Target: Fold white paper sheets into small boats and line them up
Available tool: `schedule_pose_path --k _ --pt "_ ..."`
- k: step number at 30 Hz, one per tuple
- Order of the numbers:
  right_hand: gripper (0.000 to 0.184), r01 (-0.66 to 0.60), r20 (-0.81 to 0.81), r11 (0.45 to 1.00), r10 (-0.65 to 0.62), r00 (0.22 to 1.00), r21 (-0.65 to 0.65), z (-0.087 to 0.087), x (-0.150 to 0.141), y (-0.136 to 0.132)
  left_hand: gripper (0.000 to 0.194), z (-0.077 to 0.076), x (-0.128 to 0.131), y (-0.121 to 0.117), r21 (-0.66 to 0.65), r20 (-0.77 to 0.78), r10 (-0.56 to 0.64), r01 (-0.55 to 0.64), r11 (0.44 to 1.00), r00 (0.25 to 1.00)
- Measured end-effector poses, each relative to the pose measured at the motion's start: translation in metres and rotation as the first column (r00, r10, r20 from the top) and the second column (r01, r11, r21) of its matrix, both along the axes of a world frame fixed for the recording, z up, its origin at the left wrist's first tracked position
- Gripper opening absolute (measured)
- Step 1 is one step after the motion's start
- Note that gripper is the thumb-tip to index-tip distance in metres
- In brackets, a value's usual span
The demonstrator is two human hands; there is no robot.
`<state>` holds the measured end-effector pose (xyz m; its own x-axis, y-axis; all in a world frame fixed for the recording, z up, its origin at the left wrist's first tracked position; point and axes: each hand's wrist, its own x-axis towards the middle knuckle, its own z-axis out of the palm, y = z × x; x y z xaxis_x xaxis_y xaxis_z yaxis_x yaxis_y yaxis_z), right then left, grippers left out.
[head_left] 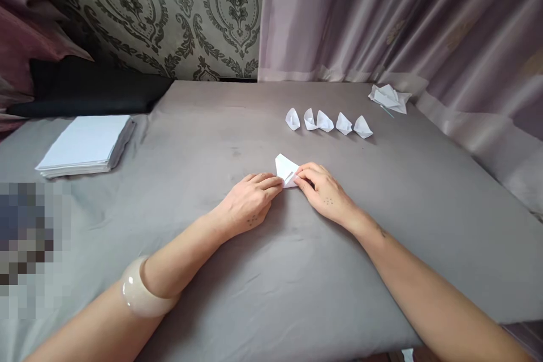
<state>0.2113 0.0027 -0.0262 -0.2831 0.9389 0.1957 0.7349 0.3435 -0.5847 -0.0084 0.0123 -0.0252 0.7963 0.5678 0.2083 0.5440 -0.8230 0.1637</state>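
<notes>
A small piece of folded white paper (pixel 285 168) lies on the grey cloth in the middle, its pointed top facing away from me. My left hand (pixel 253 197) has its fingertips closed on the lower left edge of the paper. On the other side, my right hand (pixel 322 188) pinches the paper's right edge between thumb and fingers. Beyond my hands stands a row of several small folded paper boats (pixel 325 121), upright and open at the top. The undersides of my left fingers are hidden.
A thick stack of white paper (pixel 87 141) sits at the left, in front of a black cloth (pixel 97 87). At the far right corner lies a loose pile of white paper pieces (pixel 389 98) beside the purple curtain (pixel 352 17). Grey cloth (pixel 203 141) covers the table.
</notes>
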Motion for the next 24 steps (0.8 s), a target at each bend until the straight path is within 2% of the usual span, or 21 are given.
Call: schedule_pose_path --k 7,13,18,24 --pt "0.019 0.184 0.021 0.983 -0.184 0.983 0.019 -0.003 -0.012 0.001 0.037 -0.002 0.001 -0.001 -0.056 0.040 0.042 -0.039 0.998 0.998" --pt "0.016 0.183 0.064 0.980 -0.188 0.980 0.082 -0.005 -0.014 0.001 0.037 -0.002 0.002 -0.001 -0.030 0.033 0.046 -0.045 0.999 0.998" --pt "0.016 0.194 0.068 0.975 -0.202 0.977 0.107 -0.009 -0.014 0.002 0.037 0.001 0.004 -0.004 0.040 0.020 0.018 -0.019 0.999 1.000" --pt "0.013 0.182 0.087 0.974 -0.195 0.977 0.133 -0.010 -0.015 0.000 0.033 0.005 0.010 -0.009 0.112 -0.065 0.007 0.000 0.994 0.998"
